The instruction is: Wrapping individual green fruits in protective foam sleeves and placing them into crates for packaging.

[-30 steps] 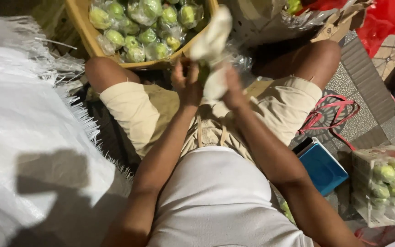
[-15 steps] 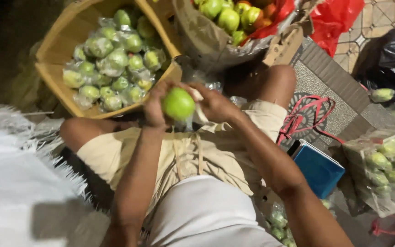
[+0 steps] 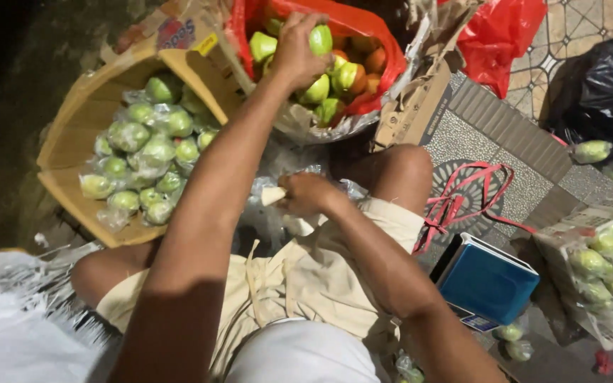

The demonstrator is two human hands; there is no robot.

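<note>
Left hand (image 3: 296, 50) reaching into loose fruit, right hand (image 3: 305, 195) keeping hold of a wrapper

At twelve o'clock the left hand closes over a round green guava (image 3: 321, 39) on the heap inside the red plastic bag (image 3: 370, 35); the grip looks begun, the fruit not yet lifted. The right hand, at centre over the lap, is curled shut on a white foam wrapper (image 3: 274, 195). At ten o'clock, the brown cardboard box (image 3: 72, 142) holds many plastic-wrapped guavas (image 3: 143, 149); plenty of unwrapped fruit remains.

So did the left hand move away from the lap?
Yes. The left hand went from beside the right hand over the lap, forward onto a green fruit in the red-lined box.
</note>
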